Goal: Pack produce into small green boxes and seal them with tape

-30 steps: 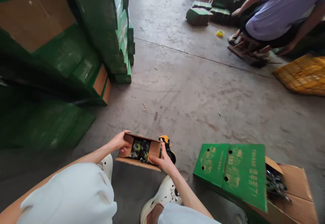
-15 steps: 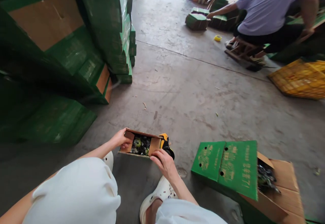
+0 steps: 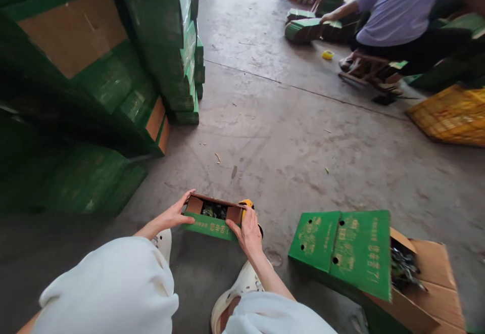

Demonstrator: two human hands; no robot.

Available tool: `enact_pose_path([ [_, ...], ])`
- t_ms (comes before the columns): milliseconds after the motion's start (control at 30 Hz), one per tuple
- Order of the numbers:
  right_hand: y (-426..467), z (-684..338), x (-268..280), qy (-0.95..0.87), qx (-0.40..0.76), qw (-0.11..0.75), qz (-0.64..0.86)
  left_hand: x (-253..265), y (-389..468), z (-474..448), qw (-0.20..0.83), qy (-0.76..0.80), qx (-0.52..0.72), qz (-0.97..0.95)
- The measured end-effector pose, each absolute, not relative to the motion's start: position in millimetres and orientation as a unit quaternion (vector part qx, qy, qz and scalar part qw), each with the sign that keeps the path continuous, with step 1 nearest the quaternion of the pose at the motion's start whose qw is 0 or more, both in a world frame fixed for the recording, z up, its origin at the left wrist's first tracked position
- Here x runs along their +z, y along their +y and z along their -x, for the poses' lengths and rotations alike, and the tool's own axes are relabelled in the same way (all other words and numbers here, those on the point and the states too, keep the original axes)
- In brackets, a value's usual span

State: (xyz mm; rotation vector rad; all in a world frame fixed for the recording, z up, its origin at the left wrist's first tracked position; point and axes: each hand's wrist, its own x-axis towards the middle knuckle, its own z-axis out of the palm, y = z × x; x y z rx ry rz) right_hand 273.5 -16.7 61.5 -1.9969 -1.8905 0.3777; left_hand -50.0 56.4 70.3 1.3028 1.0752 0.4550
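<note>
Between my feet is a green cardboard box (image 3: 215, 229), its top partly open and a green printed flap leaning along the near side. Dark, shiny plastic-wrapped contents (image 3: 214, 210) show through the gap, between brown end flaps. My left hand (image 3: 175, 215) grips the box's left end, thumb on the near flap and fingers toward the far corner. At the opposite end my right hand (image 3: 249, 230) is closed over the edge, thumb across the near right corner. A yellow-and-black tool, apparently a tape dispenser (image 3: 247, 203), is partly hidden behind the right hand.
Another green box (image 3: 341, 248) stands open at right with dark wrapped contents. Tall stacks of green boxes (image 3: 151, 36) rise at left. A seated person (image 3: 401, 15) holds folded green cardboard (image 3: 303, 30) near a yellow tape roll (image 3: 328, 55) and yellow crate (image 3: 450, 114).
The box's near flap now shows its green printed face and covers part of the contents. My left fingers have left the inside; my right hand has shifted onto the right edge.
</note>
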Motion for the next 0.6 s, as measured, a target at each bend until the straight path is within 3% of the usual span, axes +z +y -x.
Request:
enact_pose_path([
  [200, -16, -283, 78, -0.719, 0.234, 0.295, 0.585, 45, 60, 45, 0.689, 0.419, 0.23, -0.544],
  [400, -27, -294, 78, -0.818, 0.208, 0.192, 0.501, 34, 58, 52, 0.653, 0.436, 0.22, -0.579],
  [467, -27, -294, 77, -0.829, 0.189, 0.159, 0.501, 35, 56, 53, 0.584, 0.461, 0.201, -0.637],
  [600, -27, -289, 80, -0.834, 0.172, 0.114, 0.512, 55, 49, 43, 0.319, 0.473, 0.103, -0.815],
])
